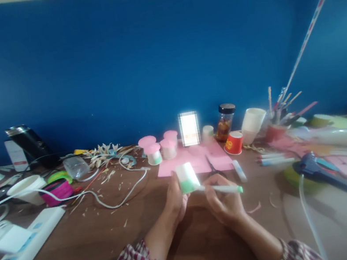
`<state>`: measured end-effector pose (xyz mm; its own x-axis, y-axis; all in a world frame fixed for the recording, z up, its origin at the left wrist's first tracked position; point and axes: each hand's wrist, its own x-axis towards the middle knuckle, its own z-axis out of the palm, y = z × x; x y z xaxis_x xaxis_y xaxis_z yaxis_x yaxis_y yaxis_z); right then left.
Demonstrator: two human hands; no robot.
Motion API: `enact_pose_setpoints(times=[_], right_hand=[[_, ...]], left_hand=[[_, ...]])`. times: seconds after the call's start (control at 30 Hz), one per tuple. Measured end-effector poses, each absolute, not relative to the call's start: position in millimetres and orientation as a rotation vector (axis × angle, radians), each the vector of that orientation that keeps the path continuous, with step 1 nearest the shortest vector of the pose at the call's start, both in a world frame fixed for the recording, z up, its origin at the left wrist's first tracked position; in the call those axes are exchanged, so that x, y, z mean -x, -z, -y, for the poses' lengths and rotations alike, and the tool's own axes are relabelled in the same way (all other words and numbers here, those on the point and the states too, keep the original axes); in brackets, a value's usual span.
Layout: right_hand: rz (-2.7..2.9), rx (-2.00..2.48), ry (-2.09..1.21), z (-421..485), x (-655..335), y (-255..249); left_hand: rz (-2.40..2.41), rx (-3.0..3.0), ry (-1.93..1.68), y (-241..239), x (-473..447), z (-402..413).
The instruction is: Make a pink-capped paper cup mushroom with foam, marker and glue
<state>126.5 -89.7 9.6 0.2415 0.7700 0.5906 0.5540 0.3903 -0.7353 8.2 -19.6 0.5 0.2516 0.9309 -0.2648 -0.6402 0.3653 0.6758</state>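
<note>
The left hand (174,198) was curled around a small white cup (186,173) with a green band, lifted above the tabletop (201,250) off the pink sheet's (200,154) near edge. The right hand (224,197) pinched a marker (227,188), one end at the band; contact was too blurred to confirm. Pink-capped cups (153,150) stood at the sheet's far left corner.
</note>
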Motion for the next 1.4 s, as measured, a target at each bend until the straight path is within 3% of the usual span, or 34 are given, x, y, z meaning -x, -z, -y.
enact_pose_setpoints(times=[1.4], right_hand=[[1.317, 1.215, -0.477, 87.1, -124.8, -7.7]], left_hand=[[-0.726, -0.529, -1.099, -0.2, -7.7, 20.7]])
